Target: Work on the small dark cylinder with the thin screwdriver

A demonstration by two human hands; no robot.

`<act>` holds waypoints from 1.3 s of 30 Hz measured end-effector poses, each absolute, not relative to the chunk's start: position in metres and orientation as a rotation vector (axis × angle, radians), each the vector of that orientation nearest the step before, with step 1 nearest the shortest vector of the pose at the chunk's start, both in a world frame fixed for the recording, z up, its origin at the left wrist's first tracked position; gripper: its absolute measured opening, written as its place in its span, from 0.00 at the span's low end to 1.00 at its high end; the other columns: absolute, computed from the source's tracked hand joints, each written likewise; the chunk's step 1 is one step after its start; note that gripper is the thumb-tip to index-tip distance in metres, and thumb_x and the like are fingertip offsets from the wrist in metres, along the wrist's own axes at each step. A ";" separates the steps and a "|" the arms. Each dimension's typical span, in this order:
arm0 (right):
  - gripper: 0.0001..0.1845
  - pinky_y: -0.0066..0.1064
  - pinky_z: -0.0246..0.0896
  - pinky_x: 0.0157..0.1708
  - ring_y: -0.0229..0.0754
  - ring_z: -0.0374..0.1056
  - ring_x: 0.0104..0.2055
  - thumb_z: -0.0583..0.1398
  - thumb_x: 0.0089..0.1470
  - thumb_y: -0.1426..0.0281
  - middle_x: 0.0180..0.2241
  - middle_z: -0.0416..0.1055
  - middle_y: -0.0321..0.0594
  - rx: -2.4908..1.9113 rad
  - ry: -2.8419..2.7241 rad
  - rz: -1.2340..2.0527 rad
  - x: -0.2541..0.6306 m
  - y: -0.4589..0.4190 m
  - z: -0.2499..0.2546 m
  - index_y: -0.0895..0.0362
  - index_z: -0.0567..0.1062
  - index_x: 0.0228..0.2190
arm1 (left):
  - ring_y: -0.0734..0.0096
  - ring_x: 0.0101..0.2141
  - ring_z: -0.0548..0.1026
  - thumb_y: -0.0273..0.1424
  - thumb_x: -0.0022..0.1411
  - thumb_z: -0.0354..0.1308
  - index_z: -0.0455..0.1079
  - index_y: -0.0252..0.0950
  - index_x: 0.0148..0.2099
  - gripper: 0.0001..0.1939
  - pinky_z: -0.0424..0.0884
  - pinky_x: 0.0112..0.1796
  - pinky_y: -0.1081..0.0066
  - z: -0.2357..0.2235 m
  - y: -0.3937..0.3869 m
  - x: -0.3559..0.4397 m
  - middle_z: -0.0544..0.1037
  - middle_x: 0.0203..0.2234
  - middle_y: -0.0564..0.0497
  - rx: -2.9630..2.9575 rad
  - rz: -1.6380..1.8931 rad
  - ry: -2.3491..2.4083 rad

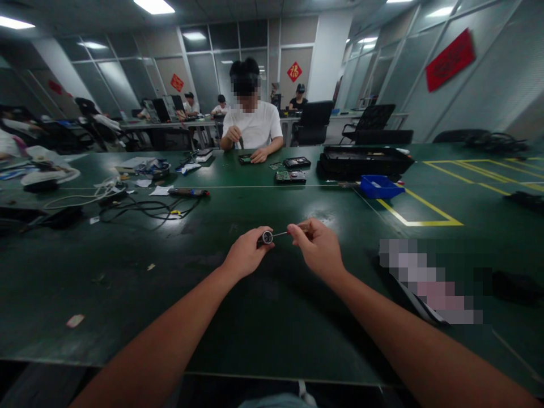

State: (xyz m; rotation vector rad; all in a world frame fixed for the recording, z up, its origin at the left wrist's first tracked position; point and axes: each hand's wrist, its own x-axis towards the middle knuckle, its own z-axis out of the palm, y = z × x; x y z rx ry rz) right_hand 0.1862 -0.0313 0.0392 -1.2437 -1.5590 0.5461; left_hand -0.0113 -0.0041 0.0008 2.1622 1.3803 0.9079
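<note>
A small round part point(267, 237) is held in the left hand point(246, 252), at the ends of the fingers. The fingers and thumb are closed on it, and its shiny ring is turned to the camera. A thin metal tool point(280, 233) is pinched by the right hand point(321, 249), with finger and thumb closed together on it. The tool is pointed at the right side of the round part, and its tip is seen right by the ring. Whether the ring is touched by the tip cannot be told. The round part is set between the two hands, close to the left and a little apart from the right.

Past the round part, a green circuit board unit point(290, 177) and a black box-like unit point(296, 162) are seen on the green table point(272, 328). Farther to the right, a blue tray point(381, 188) is seen in front of a long black tray point(361, 167). Left of the round part and farther away, a dark stick-like tool point(187, 192) is seen near black cords point(144, 211). Straight past the round part, a flat board point(245, 159) is touched by a person point(250, 124) in a white shirt.
</note>
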 end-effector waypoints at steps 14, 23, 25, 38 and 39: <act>0.11 0.35 0.61 0.33 0.43 0.71 0.32 0.54 0.64 0.62 0.29 0.73 0.36 -1.088 -1.631 0.583 0.184 -0.036 0.033 0.51 0.72 0.44 | 0.65 0.37 0.74 0.31 0.66 0.54 0.63 0.41 0.48 0.08 0.68 0.38 0.67 0.006 -0.007 -0.010 0.75 0.37 0.51 2.166 0.825 1.403; 0.11 0.37 0.67 0.39 0.44 0.72 0.36 0.59 0.61 0.60 0.34 0.75 0.40 -1.009 -1.418 0.787 0.181 -0.031 0.029 0.53 0.71 0.41 | 0.63 0.37 0.76 0.31 0.68 0.52 0.57 0.40 0.55 0.15 0.68 0.37 0.66 0.004 -0.005 -0.011 0.76 0.39 0.49 2.101 0.805 1.439; 0.12 0.38 0.68 0.40 0.43 0.72 0.35 0.59 0.61 0.59 0.33 0.74 0.40 -0.969 -1.349 0.861 0.179 -0.026 0.026 0.54 0.73 0.38 | 0.62 0.37 0.76 0.30 0.68 0.52 0.57 0.40 0.54 0.14 0.68 0.38 0.66 0.004 -0.005 -0.011 0.75 0.38 0.49 2.126 0.784 1.431; 0.14 0.34 0.68 0.32 0.38 0.67 0.29 0.60 0.58 0.56 0.27 0.70 0.35 -0.972 -0.977 1.040 0.190 -0.007 0.019 0.55 0.72 0.32 | 0.60 0.45 0.75 0.31 0.67 0.55 0.66 0.44 0.52 0.11 0.69 0.46 0.64 0.004 -0.004 -0.009 0.76 0.46 0.50 2.286 0.716 1.491; 0.14 0.34 0.68 0.32 0.38 0.68 0.29 0.59 0.59 0.57 0.28 0.70 0.36 -0.994 -1.017 0.983 0.190 -0.008 0.018 0.55 0.72 0.33 | 0.61 0.45 0.75 0.31 0.67 0.56 0.66 0.44 0.52 0.12 0.69 0.47 0.64 0.003 -0.003 -0.009 0.76 0.46 0.50 2.273 0.724 1.484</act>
